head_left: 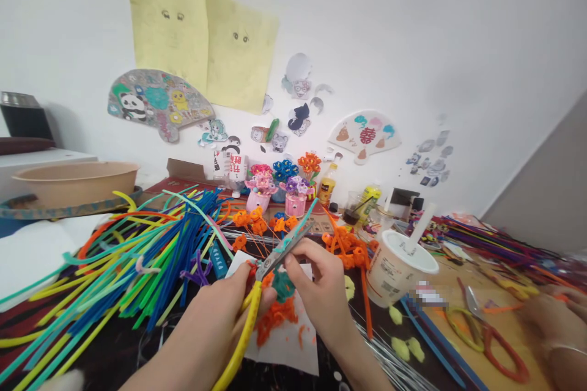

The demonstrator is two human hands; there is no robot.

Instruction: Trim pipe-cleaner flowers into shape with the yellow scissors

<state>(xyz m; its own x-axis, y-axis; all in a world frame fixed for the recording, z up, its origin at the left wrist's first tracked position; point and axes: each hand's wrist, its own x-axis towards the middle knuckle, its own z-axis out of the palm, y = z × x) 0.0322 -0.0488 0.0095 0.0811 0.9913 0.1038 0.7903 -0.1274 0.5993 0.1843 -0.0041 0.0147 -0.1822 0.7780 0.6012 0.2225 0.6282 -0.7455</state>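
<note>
My left hand (215, 314) is closed around scissors with yellow handles (250, 330). Their metal blades (279, 253) point up and to the right. A teal pipe cleaner (308, 218) runs along the blades. My right hand (318, 278) has thumb and forefinger pinched beside the blades, apparently on the pipe cleaner; the exact grip is hidden. Beneath both hands, a white sheet of paper (307, 354) carries orange fuzzy clippings (277, 321) and a teal fuzzy bit (284, 287).
Loose pipe cleaners (156, 269) pile up on the left. Orange pipe-cleaner flowers (351, 250) and a lidded paper cup with straw (398, 269) stand right of my hands. Another pair of scissors (486, 333) lies near another person's hand (550, 317). Potted pipe-cleaner flowers (293, 186) line the wall.
</note>
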